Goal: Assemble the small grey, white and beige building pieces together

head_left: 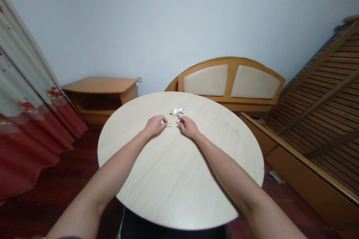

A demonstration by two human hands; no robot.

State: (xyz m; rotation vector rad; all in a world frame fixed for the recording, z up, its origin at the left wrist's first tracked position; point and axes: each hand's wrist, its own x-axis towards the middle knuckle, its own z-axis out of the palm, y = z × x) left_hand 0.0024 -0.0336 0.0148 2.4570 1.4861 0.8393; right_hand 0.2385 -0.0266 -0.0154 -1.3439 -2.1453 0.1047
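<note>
Occupying the foreground, a round table (179,179) supports the work; over it, the left hand (156,125) and right hand (189,127) face each other, well apart from its near edge. Toward the far edge lies a pile of small flat pieces (176,111). Left thumb and fingers pinch a thin stick (170,123); whether the right fingertips grip anything cannot be told.

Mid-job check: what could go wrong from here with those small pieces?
The thin strip at the left hand offers little to hold, so it could slip.
The right hand is close to the loose small pieces, so a stray brush might scatter them across the round table.
</note>
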